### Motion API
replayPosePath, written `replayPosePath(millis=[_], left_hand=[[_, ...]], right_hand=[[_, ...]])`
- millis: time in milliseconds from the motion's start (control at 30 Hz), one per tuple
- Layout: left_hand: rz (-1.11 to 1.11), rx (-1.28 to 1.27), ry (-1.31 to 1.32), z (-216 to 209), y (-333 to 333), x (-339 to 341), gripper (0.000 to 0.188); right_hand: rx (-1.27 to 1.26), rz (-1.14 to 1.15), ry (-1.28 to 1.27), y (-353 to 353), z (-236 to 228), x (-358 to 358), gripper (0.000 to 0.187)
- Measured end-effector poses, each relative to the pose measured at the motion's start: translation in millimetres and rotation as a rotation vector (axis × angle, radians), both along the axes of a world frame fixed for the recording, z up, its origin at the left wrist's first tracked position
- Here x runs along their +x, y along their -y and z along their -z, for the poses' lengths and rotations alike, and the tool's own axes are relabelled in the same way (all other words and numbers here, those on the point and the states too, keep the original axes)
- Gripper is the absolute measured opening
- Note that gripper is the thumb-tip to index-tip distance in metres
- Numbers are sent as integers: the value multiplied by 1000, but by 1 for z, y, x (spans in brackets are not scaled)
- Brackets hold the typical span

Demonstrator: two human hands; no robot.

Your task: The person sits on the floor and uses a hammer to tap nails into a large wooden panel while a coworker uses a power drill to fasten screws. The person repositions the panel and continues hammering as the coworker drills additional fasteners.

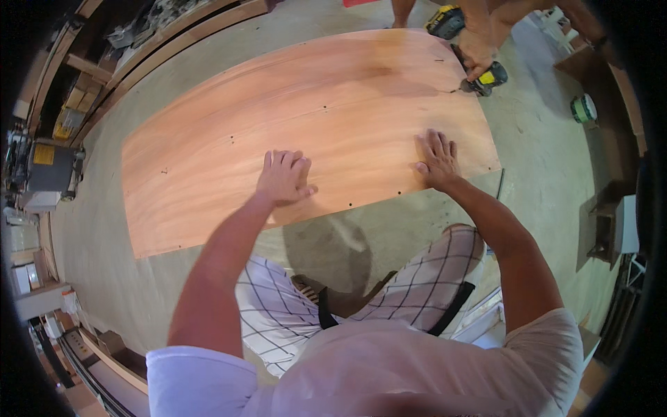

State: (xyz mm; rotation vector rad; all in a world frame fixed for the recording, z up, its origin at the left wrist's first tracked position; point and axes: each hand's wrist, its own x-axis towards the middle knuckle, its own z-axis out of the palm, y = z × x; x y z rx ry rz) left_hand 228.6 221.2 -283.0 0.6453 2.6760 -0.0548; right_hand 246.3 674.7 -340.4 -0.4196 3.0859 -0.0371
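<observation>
A large plywood sheet (208, 160) lies before me just off the floor or on it; I cannot tell which. Pressed flat on its near middle is my left hand (283, 177), fingers stretched forward. My right hand (438, 160) rests on the sheet's near right part with its fingers spread. Neither hand holds anything. At the far right corner another person's hand (478, 50) grips a black and yellow cordless drill (483, 80), its bit pointing at the wood. Several dark screw holes or screw heads dot the sheet, too small to tell apart.
A green and white tub (583, 108) stands on the floor at the right. Wooden shelving (187, 42) with stored goods runs along the far left. A grey tool case (50, 167) sits at the left. A white box-like item (627, 224) is at the right edge.
</observation>
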Motion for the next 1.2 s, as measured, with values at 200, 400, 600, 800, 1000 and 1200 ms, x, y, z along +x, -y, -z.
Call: replayPosePath(millis=[200,400,600,800,1000,1200], left_hand=[[-300,52,-274,25,42,-60,96],[-413,41,-175,36,51,-50,99],[-408,57,-173,24,48,-59,97],[-198,39,-113,55,62,-92,92],[135,201,-190,96,65,-128,87],[-289,59,-200,115,47,-130,90]], right_hand=[[29,-11,-41,8,-8,-7,76],[22,-15,-57,11,-17,-4,72],[-53,0,-72,9,-21,-13,75],[-49,105,24,27,-2,-35,78],[26,143,-43,18,34,-44,77],[-19,86,-81,11,60,-61,75]])
